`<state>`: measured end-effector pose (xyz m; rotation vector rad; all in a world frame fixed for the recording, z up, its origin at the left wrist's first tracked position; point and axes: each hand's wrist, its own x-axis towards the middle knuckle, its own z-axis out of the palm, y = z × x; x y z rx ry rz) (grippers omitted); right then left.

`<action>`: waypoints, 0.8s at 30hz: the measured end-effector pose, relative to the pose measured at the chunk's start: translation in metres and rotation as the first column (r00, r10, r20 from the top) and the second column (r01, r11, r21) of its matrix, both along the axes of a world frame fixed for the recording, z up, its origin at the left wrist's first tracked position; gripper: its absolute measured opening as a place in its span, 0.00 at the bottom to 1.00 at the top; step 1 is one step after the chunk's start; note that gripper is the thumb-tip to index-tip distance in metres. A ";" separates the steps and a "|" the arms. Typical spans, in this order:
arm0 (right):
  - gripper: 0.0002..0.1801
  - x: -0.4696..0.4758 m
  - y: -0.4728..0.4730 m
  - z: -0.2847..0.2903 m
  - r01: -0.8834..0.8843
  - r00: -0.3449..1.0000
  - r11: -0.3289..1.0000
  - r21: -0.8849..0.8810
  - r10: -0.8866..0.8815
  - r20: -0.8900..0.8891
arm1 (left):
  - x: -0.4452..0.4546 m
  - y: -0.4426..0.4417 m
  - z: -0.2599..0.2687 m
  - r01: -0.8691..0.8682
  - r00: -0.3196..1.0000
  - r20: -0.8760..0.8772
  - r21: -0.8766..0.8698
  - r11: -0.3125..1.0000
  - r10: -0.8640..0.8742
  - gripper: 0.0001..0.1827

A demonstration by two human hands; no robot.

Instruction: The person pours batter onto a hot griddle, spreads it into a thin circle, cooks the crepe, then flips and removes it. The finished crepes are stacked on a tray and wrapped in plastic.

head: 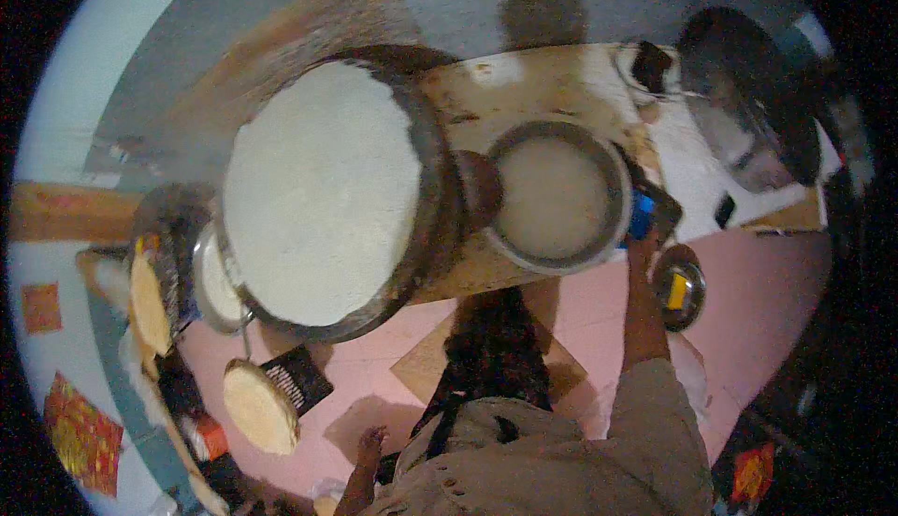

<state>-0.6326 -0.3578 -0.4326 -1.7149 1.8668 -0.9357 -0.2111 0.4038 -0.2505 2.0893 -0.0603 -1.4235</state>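
My right hand (644,234) reaches forward to a small blue object (641,213) beside a round metal pot (623,200). Blur hides whether my fingers close on it. Cloudy beige liquid (554,197) fills much of the pot. My left hand (372,439) hangs low by my body, fingers somewhat apart, with nothing visible in it. Left of the pot, a wide round griddle-like surface with a dark rim (438,186) bears a smooth white layer (319,193) over nearly all of its top. Between the two sits a dark brown rounded thing (480,190), partly hidden.
Pale round flatbread-like discs stand at the lower left (261,407) and far left (151,305). A white-filled bowl (221,281) sits beside the griddle. At right are a metal dish (679,288) with a yellow block and a dark phone-like item (725,211). Pink flooring (751,291) lies below.
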 end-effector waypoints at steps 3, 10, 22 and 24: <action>0.27 0.016 -0.018 -0.005 -0.018 0.981 0.999 -0.029 0.012 -0.194 | -0.013 -0.024 -0.002 -0.244 0.970 -0.056 -0.269 0.932 0.238 0.28; 0.22 0.003 -0.016 0.032 -0.090 0.929 0.992 -0.086 0.052 -0.367 | -0.043 -0.044 -0.016 -0.148 0.979 0.060 -0.444 0.884 0.194 0.12; 0.30 0.163 0.109 0.331 -0.355 0.577 0.871 0.339 -0.081 0.813 | -0.042 -0.047 -0.045 -0.124 0.985 0.062 -0.374 0.919 0.158 0.14; 0.26 0.222 0.128 0.342 -0.501 0.558 0.839 0.211 0.127 0.820 | -0.032 -0.056 -0.031 -0.191 0.980 -0.006 -0.319 0.928 0.200 0.15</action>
